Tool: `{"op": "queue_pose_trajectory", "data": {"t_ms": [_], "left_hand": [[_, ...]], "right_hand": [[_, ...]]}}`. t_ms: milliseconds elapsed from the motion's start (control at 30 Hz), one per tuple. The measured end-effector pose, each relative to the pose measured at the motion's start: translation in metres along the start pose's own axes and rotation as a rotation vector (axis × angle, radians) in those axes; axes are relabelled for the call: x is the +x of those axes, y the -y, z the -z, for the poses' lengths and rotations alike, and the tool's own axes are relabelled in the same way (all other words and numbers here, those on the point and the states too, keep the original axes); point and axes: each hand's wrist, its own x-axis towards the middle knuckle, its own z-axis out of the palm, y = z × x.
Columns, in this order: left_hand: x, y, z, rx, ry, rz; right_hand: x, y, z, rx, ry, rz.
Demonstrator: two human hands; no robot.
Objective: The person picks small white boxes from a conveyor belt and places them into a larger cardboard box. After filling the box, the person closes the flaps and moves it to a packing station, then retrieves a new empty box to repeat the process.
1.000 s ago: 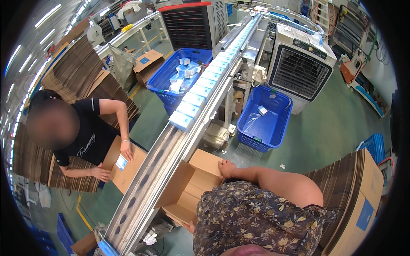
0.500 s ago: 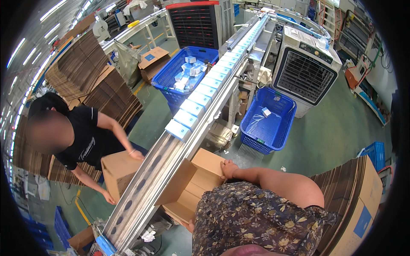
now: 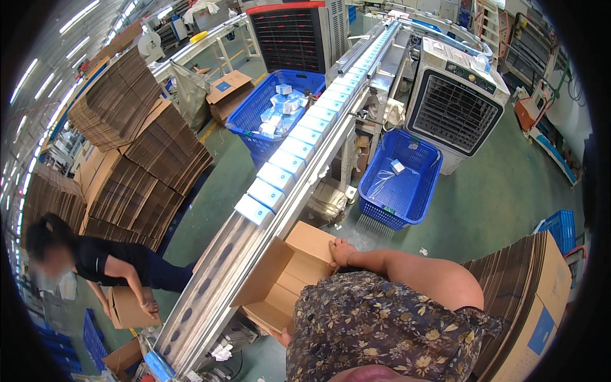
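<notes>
By conv. [image 3: 202, 299], open ctn [image 3: 264, 274] btwn hands [image 3: 342, 253], both holding its opp. ends.

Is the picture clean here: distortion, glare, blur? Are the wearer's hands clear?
Head view: edges bend, corners go black; ceiling lights glare at upper left; white boxes look bright on top; the co-worker's face is blurred; the right hand on the open carton looks fairly sharp; the left hand is partly hidden by the patterned garment.

Co-worker [image 3: 105, 262] now lower L, bent over, w/ carton [image 3: 130, 307] held lower, off belt [image 3: 210, 286] side. Lead white box [image 3: 254, 211] sits a bit farther down.
</notes>
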Motion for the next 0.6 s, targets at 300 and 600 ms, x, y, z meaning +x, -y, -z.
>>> {"op": "queue_pose_trajectory", "data": {"t_ms": [300, 600], "left_hand": [[-0.0031, 0.0011, -0.0016, 0.005, -0.01, -0.005], [-0.0035, 0.0014, -0.0031, 0.01, -0.016, -0.013]], "right_hand": [[0.0003, -0.0021, -0.0031, 0.003, -0.005, -0.003], [-0.0017, -0.007, -0.0057, 0.009, -0.029, 0.015]]}}
